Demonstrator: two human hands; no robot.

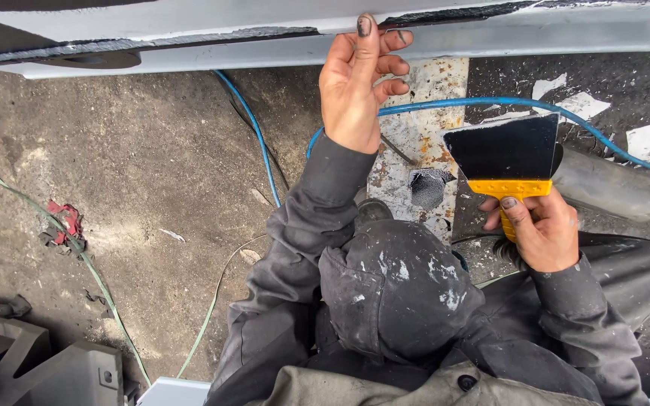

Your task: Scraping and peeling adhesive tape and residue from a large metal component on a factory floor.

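Gripping a scraper (507,169) while touching a pale panel (490,34) at the top of the frame.

The right hand (539,229) is clenched on the scraper's yellow handle, right of centre; the left hand (359,83) rests loosely curled, holding nothing, fingertips on the panel edge. A blue hose (490,101) crosses between them.

A person crouches in grey, paint-flecked overalls, seen from above. The left hand (359,86) reaches up, its fingers (393,64) curled against the lower edge of a grey-primed body panel (189,34), the dirty thumb pressed flat on it. The right hand (539,229) grips the yellow handle of a wide black-bladed scraper (504,154), blade pointing away from the fingers. A blue air hose (490,101) runs across the stained concrete floor (137,173) just beyond the blade.
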